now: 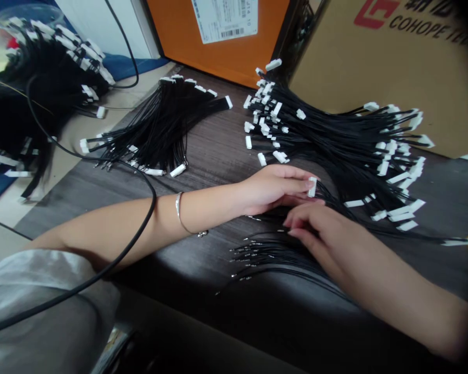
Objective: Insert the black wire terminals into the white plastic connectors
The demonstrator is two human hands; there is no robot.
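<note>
My left hand (273, 188) is closed on a white connector housing (312, 187), pinched between thumb and fingertips, with black wires running from it to the right. Just below it, my right hand (322, 226) has thumb and forefinger pinched on a thin black wire (271, 231) whose small metal terminal points left. Under the right hand lies a loose fan of black wires (265, 253), their bare crimped ends toward the left. The right hand and forearm hide part of these wires.
Behind my hands lies a large pile of black wire harnesses (327, 130) with white connectors. A smaller bundle (159, 124) is at centre left, and another heap (42, 78) farther left. An orange box (171, 36) and a cardboard box (374, 78) stand behind. A black cable (140, 228) crosses my left arm.
</note>
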